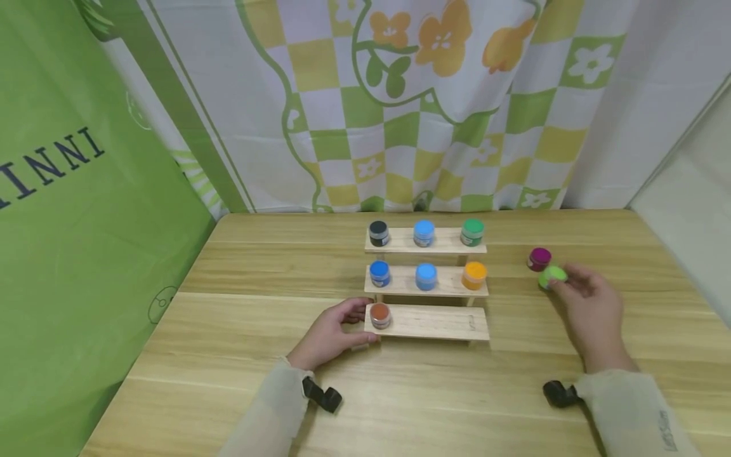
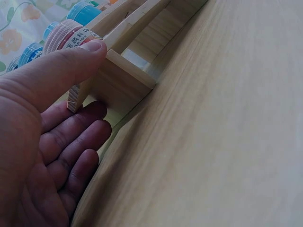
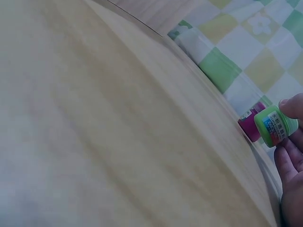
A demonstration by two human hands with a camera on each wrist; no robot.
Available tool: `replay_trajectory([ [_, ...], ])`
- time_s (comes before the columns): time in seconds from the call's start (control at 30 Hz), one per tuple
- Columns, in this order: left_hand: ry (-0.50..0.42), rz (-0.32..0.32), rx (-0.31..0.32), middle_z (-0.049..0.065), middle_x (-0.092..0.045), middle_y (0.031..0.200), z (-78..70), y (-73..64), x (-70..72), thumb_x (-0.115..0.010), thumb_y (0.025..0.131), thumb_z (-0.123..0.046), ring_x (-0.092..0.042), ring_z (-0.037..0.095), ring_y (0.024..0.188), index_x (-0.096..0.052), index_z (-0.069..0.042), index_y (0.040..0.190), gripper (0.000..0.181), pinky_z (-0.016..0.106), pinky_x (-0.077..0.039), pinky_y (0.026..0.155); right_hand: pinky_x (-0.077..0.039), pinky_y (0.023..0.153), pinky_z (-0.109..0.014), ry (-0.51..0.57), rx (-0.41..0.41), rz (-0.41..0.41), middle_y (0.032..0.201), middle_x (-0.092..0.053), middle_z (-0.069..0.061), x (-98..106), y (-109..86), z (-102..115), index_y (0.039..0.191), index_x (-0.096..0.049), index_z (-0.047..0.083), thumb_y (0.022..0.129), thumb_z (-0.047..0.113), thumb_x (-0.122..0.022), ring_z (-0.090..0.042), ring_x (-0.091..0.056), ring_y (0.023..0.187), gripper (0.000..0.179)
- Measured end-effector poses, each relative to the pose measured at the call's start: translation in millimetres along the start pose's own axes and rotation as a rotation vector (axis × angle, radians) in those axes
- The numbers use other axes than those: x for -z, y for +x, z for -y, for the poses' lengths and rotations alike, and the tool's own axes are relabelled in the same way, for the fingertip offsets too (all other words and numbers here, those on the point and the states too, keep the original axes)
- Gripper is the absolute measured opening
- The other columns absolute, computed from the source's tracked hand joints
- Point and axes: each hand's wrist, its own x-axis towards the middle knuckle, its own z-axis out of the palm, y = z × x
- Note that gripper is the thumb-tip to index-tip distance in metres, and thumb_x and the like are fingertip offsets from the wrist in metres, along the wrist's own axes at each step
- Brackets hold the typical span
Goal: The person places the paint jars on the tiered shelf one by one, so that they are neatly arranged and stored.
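Note:
My left hand (image 1: 334, 333) grips the left end of a wooden three-tier display rack (image 1: 431, 320) at its lowest step. In the left wrist view the thumb (image 2: 90, 52) lies along the board's edge, with the other fingers curled below. A brown-red paint jar (image 1: 380, 316) stands on that step beside it. Off to the right, my right hand (image 1: 594, 311) pinches a light green paint jar (image 1: 553, 277) between thumb and fingers. The right wrist view shows this jar (image 3: 274, 126) tilted, its printed label visible. Close behind it stands a purple paint jar (image 1: 539, 259) on the table.
Black (image 1: 379, 233), light blue (image 1: 424, 233) and green (image 1: 472, 232) jars line the top step. The middle step bears dark blue (image 1: 379, 273), light blue (image 1: 426, 277) and orange (image 1: 474, 275) ones. A checked curtain (image 1: 422, 127) hangs behind the wooden table (image 1: 274, 254).

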Motion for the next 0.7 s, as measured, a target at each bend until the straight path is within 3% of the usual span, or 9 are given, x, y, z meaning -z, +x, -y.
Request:
replay_trajectory([
  [0.17, 0.008, -0.003, 0.008, -0.013, -0.059, 0.112, -0.8, -0.2, 0.1, -0.076, 0.069, -0.051, -0.055, 0.006, 0.1, -0.052, -0.033, 0.127, 0.066, 0.033, -0.045, 0.09, -0.045, 0.073, -0.008, -0.008, 0.009, 0.029, 0.115, -0.057, 0.001, 0.3, -8.3, -0.2, 0.131, -0.051, 0.015, 0.08, 0.042, -0.07, -0.002, -0.053, 0.096, 0.061],
  [0.53, 0.005, 0.002, 0.031, -0.013, -0.06, 0.109, -1.9, -0.2, 0.7, -0.077, 0.071, -0.047, -0.056, 0.008, 0.1, -0.052, -0.035, 0.126, 0.062, 0.034, -0.044, 0.091, -0.045, 0.075, -0.008, 0.034, 0.015, 0.046, 0.126, -0.055, -0.007, -2.3, -16.7, 4.6, 0.133, -0.05, 0.015, 0.079, 0.039, -0.072, -0.001, -0.054, 0.101, 0.063],
  [0.7, 0.004, 0.003, 0.031, -0.013, -0.06, 0.109, -1.6, -0.1, 0.1, -0.077, 0.07, -0.048, -0.055, 0.008, 0.1, -0.052, -0.035, 0.126, 0.063, 0.034, -0.044, 0.091, -0.043, 0.078, -0.006, 0.036, 0.026, 0.044, 0.129, -0.055, -0.004, -1.4, -20.6, 14.0, 0.133, -0.05, 0.015, 0.08, 0.039, -0.071, -0.001, -0.053, 0.103, 0.062],
])
